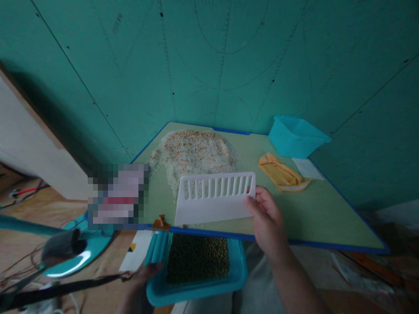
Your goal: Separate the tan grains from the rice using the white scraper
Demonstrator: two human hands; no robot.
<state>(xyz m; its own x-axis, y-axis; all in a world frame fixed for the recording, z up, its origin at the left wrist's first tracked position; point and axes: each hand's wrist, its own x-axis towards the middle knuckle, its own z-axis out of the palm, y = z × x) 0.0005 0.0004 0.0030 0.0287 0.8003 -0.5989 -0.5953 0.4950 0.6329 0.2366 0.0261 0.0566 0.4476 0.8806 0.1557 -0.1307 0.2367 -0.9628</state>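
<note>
My right hand (268, 218) grips the right end of a white plastic scraper (212, 207) with a row of slots along its top, thumb in front. The scraper stands tilted near the table's front edge. Behind it, a pile of whitish grains mixed with brown beads (199, 150) is spread over the table (314, 218). Below the front edge, my left hand (144, 279) is closed on the left rim of a teal tub (199, 296). Small round brown-green pieces (198, 257) fill much of the tub.
A second teal bin (291, 139) stands at the back right of the table, near a yellow cloth (283, 172) and a white paper (307, 168). Brown scraps (161, 222) lie at the front left edge. A teal stand base (85, 248) is on the floor at left.
</note>
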